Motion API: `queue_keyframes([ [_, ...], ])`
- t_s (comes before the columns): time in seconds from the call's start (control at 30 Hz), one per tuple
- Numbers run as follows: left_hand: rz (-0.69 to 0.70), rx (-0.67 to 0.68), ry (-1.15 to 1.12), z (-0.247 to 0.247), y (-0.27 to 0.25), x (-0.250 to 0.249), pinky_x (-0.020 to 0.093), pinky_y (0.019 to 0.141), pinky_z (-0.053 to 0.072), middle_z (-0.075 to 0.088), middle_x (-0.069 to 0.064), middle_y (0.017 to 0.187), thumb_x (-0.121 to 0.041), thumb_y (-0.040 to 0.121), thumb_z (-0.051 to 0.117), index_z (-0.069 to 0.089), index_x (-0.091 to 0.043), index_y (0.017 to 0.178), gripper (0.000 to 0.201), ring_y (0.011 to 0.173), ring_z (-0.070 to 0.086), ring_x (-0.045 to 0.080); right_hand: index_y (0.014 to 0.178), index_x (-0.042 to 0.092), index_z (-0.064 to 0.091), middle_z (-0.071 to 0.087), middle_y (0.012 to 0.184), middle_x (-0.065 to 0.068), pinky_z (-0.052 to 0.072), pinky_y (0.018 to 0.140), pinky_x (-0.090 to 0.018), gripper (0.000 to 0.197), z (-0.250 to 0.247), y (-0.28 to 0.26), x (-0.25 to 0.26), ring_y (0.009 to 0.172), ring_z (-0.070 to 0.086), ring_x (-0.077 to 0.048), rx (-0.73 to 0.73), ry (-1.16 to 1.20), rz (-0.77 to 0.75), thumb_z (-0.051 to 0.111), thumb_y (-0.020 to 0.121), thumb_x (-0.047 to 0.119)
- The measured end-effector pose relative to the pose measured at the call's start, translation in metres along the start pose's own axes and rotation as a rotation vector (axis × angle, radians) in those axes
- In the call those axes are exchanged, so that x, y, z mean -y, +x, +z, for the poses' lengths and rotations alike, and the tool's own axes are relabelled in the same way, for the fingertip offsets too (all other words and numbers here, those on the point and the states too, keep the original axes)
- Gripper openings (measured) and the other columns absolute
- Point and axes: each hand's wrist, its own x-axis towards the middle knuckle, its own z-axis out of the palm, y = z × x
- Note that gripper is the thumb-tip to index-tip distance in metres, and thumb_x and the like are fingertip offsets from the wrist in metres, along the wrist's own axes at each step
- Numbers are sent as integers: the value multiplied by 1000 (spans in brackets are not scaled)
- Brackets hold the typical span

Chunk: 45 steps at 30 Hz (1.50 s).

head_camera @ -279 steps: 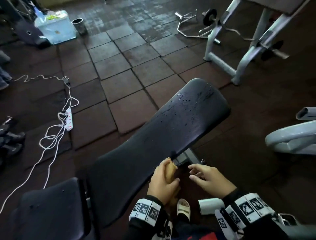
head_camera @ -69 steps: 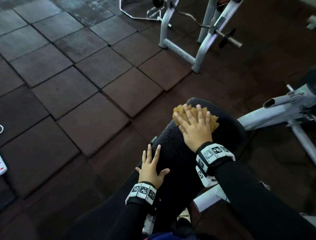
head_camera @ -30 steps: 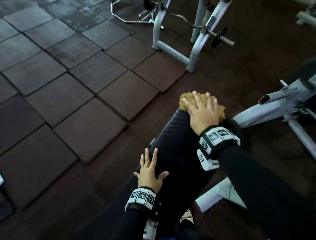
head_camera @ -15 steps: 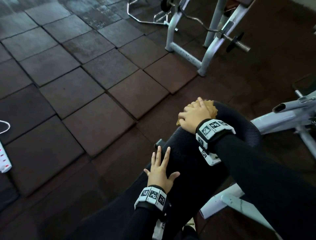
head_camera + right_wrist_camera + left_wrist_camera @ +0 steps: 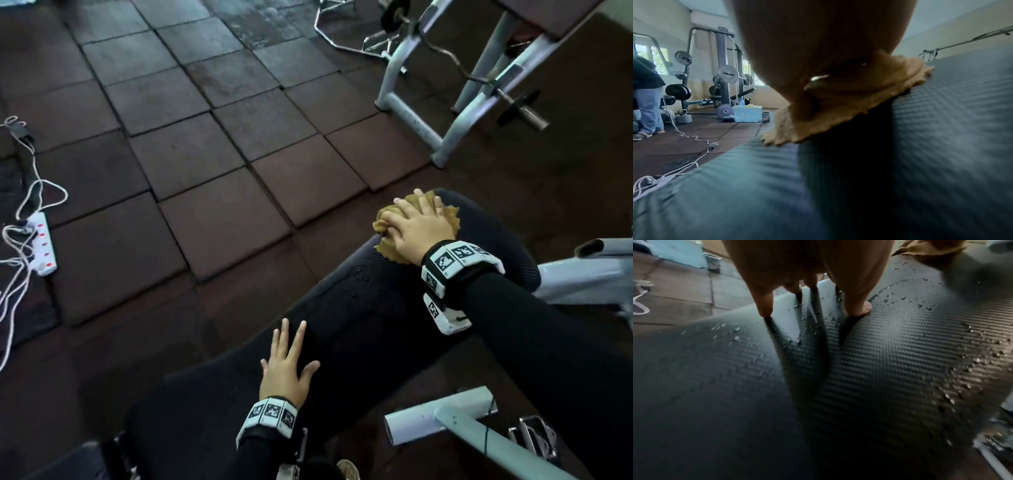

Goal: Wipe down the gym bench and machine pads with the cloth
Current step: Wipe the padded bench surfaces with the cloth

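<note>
The black textured bench pad [image 5: 370, 318] runs diagonally from lower left to upper right, with water droplets on it [image 5: 972, 361]. My right hand [image 5: 421, 226] presses flat on a crumpled yellow-brown cloth [image 5: 385, 222] near the pad's far end, at its left edge. The cloth's frayed edge sticks out from under the palm [image 5: 838, 126]. My left hand [image 5: 286, 359] rests on the pad's middle, at its left side. Its fingers [image 5: 764, 305] are spread and straight, and it holds nothing. The cloth [image 5: 929, 249] shows at the top right of the left wrist view.
A power strip [image 5: 42, 243] with white cables lies on the rubber floor tiles at the left. A white machine frame [image 5: 445, 113] stands behind the bench and a white tube [image 5: 582, 274] to its right. A person [image 5: 647, 97] stands near a weight rack [image 5: 723, 73].
My right hand has slid the cloth from the pad's far end toward its left edge and slightly nearer to me. My left hand stays flat on the pad.
</note>
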Motion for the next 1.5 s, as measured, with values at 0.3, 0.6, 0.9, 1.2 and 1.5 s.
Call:
queue_keyframes([
  [0.3,-103,-109,-153,30,-34,10,63,111,10,-13,-23,154,-41,94,52,-5,-47,140,73,144,-11,5,142,45,29,4,158,7,-5,115,-50,47,37,-98,-19,144,-1,-33,-110,93,33,36,98,32],
  [0.6,-145,-229,-100,66,-48,38,61,111,-10,-24,-32,146,-66,87,26,-5,-52,142,64,134,-23,-9,135,30,50,33,151,-6,12,114,-57,44,77,-151,-19,139,23,-41,-364,42,-93,52,91,31],
  [0.9,-90,-494,-60,93,-44,48,54,112,-11,-9,-27,155,-76,84,7,4,-54,144,64,141,-12,-6,125,16,61,43,143,-16,22,109,-61,53,95,-153,0,132,30,-50,-639,93,-51,55,79,-7],
  [1.2,-46,-593,-74,105,-40,54,55,114,-7,2,-22,157,-63,94,14,11,-53,145,52,145,0,1,132,38,51,40,147,-1,18,112,-56,38,114,-151,53,135,32,-39,-542,9,-19,45,94,42],
  [1.5,-25,-650,-118,105,-41,55,51,115,-6,12,-18,157,-50,95,27,25,-45,145,50,145,7,2,130,41,52,38,148,3,23,112,-54,43,170,-221,105,139,29,-31,-395,-20,-474,52,88,27],
])
